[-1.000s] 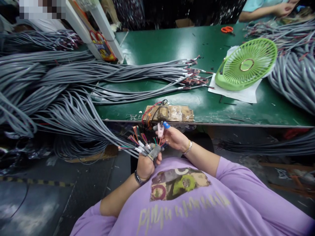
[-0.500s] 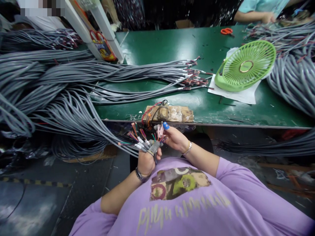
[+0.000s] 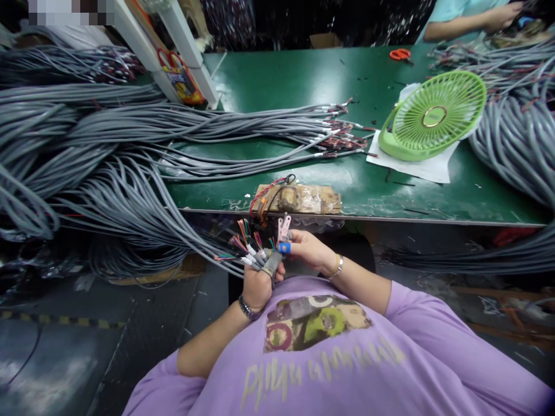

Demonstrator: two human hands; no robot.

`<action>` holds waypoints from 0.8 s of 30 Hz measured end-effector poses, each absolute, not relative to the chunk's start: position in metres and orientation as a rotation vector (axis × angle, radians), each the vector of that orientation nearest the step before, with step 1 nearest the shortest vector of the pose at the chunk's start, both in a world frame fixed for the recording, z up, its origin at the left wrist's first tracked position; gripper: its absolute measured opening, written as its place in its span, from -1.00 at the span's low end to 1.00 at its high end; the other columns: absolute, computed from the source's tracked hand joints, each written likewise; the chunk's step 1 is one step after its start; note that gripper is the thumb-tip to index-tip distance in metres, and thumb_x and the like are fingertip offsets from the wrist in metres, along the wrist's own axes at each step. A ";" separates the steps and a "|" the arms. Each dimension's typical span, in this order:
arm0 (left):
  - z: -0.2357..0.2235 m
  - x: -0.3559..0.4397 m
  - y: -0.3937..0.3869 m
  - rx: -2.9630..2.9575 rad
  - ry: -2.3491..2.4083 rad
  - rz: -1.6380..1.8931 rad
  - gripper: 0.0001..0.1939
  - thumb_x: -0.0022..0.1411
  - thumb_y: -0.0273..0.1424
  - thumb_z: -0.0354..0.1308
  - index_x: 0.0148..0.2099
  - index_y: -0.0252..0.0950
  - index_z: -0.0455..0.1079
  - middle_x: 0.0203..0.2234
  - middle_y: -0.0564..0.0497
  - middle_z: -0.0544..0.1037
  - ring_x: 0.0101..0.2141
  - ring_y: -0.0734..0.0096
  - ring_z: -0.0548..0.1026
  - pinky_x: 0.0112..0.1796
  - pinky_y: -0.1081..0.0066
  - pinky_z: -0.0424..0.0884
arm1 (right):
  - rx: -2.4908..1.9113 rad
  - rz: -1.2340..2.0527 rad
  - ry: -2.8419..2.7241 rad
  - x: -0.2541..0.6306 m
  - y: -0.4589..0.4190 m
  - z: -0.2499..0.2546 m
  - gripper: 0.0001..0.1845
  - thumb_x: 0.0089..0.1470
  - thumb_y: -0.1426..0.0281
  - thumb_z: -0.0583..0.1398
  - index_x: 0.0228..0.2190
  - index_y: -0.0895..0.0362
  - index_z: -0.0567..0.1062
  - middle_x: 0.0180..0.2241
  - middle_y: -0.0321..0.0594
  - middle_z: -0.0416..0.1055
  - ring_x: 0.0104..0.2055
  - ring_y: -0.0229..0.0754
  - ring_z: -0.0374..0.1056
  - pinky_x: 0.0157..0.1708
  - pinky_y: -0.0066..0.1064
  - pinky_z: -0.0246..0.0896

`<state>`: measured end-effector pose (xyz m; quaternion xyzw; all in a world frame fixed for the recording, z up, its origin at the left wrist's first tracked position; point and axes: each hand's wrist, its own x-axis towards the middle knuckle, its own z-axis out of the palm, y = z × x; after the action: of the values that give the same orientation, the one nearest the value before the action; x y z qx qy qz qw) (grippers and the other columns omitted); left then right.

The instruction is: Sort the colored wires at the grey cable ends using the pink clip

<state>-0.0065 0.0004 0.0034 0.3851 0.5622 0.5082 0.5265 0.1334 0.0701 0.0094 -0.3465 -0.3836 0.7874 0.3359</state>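
Note:
My left hand (image 3: 256, 288) is closed around a bunch of grey cables (image 3: 255, 263) just below the table's front edge. Grey wrapping covers its thumb. Short coloured wires (image 3: 240, 238) fan out of the cables' white-banded ends. My right hand (image 3: 311, 252), with blue tape on a digit, is pinched close beside the left thumb. Between its fingers stands a small pink two-armed tool (image 3: 284, 227) with holes in its arms; its lower part is hidden. The right fingertips are at the wire ends nearest the left thumb.
A wooden block (image 3: 318, 199) with a red and black lead lies at the green table's (image 3: 303, 75) front edge. Grey cable bundles (image 3: 195, 124) cover the left side. A green fan (image 3: 433, 115) stands on white paper, with orange-handled scissors (image 3: 399, 55) behind. A co-worker's hand (image 3: 503, 16) is at far right.
My right thumb has come down toward the left thumb, and the pink tool now sticks up more clearly. My left hand has barely moved. The co-worker's hand has moved right and up.

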 end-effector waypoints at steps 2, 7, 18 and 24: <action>0.003 -0.007 0.000 0.934 1.343 1.200 -0.68 0.14 -0.23 0.19 -0.57 -0.31 0.37 -0.69 0.06 0.46 -0.70 0.59 0.32 -0.64 0.56 0.23 | -0.920 2.030 -0.982 0.131 0.067 0.008 -0.60 -0.36 0.25 0.45 -0.49 0.21 0.47 -0.58 -0.37 0.32 -0.57 -0.40 0.15 -0.58 -0.54 0.02; 0.002 -0.009 0.001 0.939 1.303 1.140 -0.67 0.12 -0.22 0.20 -0.57 -0.31 0.36 -0.70 0.06 0.46 -0.71 0.59 0.32 -0.64 0.56 0.25 | -0.927 2.038 -0.983 0.130 0.066 0.008 -0.63 -0.35 0.26 0.44 -0.52 0.20 0.47 -0.60 -0.37 0.32 -0.58 -0.39 0.14 -0.56 -0.52 0.00; 0.005 -0.006 0.001 0.880 1.338 1.225 -0.66 0.11 -0.18 0.21 -0.57 -0.32 0.37 -0.69 0.05 0.48 -0.70 0.58 0.34 -0.62 0.55 0.25 | -0.920 1.926 -0.848 0.121 0.053 0.006 -0.81 -0.21 0.37 0.31 -0.59 0.16 0.39 -0.67 -0.38 0.26 -0.63 -0.37 0.10 -0.57 -0.49 -0.09; 0.004 -0.005 0.000 0.837 1.348 1.282 -0.68 0.10 -0.19 0.21 -0.55 -0.31 0.38 -0.70 0.07 0.47 -0.71 0.57 0.34 -0.63 0.54 0.25 | -0.893 1.888 -0.882 0.124 0.052 0.006 -0.84 -0.22 0.41 0.30 -0.62 0.15 0.39 -0.66 -0.37 0.26 -0.60 -0.35 0.10 -0.54 -0.47 -0.06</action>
<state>-0.0046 -0.0001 0.0041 0.3496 0.5631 0.5356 0.5233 0.1235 0.0516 0.0061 -0.3567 -0.3525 0.7545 0.4234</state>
